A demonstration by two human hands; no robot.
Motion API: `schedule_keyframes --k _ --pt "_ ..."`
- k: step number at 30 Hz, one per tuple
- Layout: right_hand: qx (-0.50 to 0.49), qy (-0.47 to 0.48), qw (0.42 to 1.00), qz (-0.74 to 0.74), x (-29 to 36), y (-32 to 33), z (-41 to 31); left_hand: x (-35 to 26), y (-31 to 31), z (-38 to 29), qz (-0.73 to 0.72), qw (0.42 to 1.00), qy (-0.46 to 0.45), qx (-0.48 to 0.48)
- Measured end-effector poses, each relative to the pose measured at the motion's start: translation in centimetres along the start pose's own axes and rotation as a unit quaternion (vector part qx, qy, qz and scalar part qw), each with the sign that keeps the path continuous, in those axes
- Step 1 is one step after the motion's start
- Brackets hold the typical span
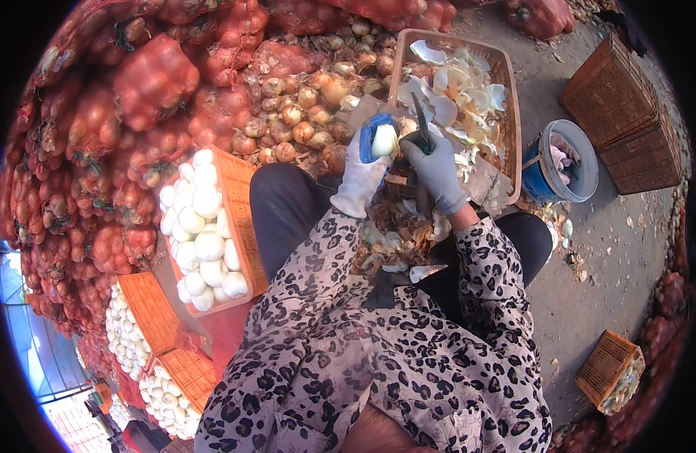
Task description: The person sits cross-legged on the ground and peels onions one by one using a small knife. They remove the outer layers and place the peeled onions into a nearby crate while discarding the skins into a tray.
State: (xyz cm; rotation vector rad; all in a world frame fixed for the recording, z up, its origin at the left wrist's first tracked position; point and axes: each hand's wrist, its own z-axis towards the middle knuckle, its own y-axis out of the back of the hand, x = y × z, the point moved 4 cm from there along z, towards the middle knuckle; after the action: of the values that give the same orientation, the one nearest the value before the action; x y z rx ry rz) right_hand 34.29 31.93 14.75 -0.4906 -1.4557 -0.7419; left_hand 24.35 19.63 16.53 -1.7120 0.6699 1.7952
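Observation:
In a white glove with a blue palm, my left hand (pixel 360 164) grips a partly peeled onion (pixel 384 140) whose white flesh shows. My right hand (pixel 434 168), gloved in grey, is closed around a knife (pixel 421 110) with its blade pointing up and away from me. The two hands are close together, above the near corner of an orange plastic crate (pixel 515 119) of onion skins (pixel 449 85). Unpeeled onions (pixel 302 116) lie in a heap ahead of my left hand. Loose peelings (pixel 390 235) lie between my legs.
At my left stands an orange crate (pixel 257 238) of peeled white onions (pixel 203 226), with more filled crates (pixel 150 311) behind. Red mesh sacks (pixel 155 82) of onions are piled left and ahead. Rightward are a blue bucket (pixel 537 175), stacked crates (pixel 625 119) and a smaller-looking crate (pixel 608 368).

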Motion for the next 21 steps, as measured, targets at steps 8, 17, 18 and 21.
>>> schedule_keyframes --k 8,17,18,21 --pt "0.075 -0.095 0.990 0.069 2.0 0.3 -0.2 -0.5 -0.1 -0.1 0.362 0.893 -0.268 0.027" --pt "0.097 -0.144 0.982 0.082 0.8 1.1 0.5 -0.6 -0.5 -0.5 0.253 0.952 -0.163 0.058" --pt "0.094 -0.151 0.979 0.101 0.8 1.0 0.3 0.2 -0.2 -0.5 0.135 0.985 -0.085 0.063" --pt "0.093 -0.172 0.962 0.191 1.4 1.3 0.1 1.6 -0.1 -0.4 -0.148 0.985 0.054 0.077"
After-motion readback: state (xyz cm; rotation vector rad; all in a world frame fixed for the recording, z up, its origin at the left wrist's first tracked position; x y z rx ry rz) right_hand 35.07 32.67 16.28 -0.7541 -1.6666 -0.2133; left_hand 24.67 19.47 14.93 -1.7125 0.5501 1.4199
